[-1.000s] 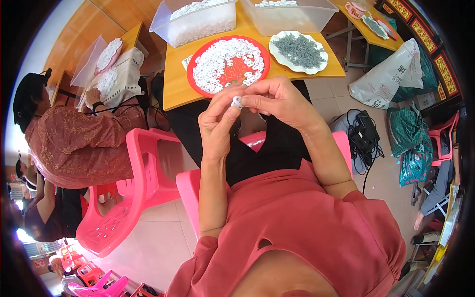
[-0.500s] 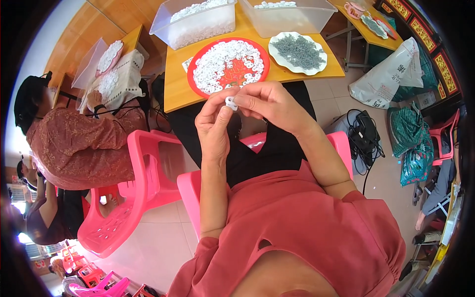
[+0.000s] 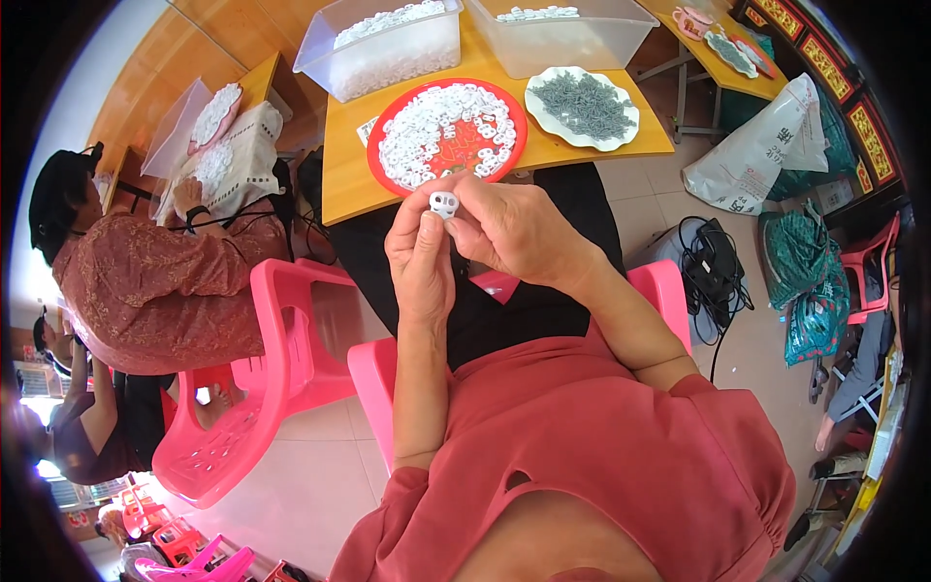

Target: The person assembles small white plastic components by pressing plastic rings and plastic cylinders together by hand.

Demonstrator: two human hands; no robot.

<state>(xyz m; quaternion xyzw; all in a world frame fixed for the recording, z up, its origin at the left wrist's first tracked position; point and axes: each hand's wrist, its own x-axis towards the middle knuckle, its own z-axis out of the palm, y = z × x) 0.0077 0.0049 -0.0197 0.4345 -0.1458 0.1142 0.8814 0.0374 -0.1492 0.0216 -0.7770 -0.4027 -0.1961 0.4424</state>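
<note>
Between my two hands, above my lap at the table's near edge, is a small white plastic piece [image 3: 443,205] with holes through it. My left hand [image 3: 419,254] pinches it between thumb and fingers. My right hand [image 3: 514,231] is closed against its right side, thumb and fingertips pressed to it. Whether the right fingers also hold some smaller part is hidden. Just beyond my hands lies a red round tray [image 3: 521,145] with many similar white pieces [image 3: 412,136]. To its right stands a white scalloped plate [image 3: 628,138] heaped with small grey parts [image 3: 585,103].
Two clear plastic bins [image 3: 308,60] [image 3: 572,56] with white pieces stand at the back of the wooden table [image 3: 354,199]. Left of me, a seated person [image 3: 160,272] works beside a pink chair [image 3: 281,388]. A white sack [image 3: 747,155], black cables [image 3: 713,262] and green bags [image 3: 800,262] are at right.
Both hands have shifted slightly left. The white piece has been turned, showing its holed face, and my right hand has rolled so its back shows more.
</note>
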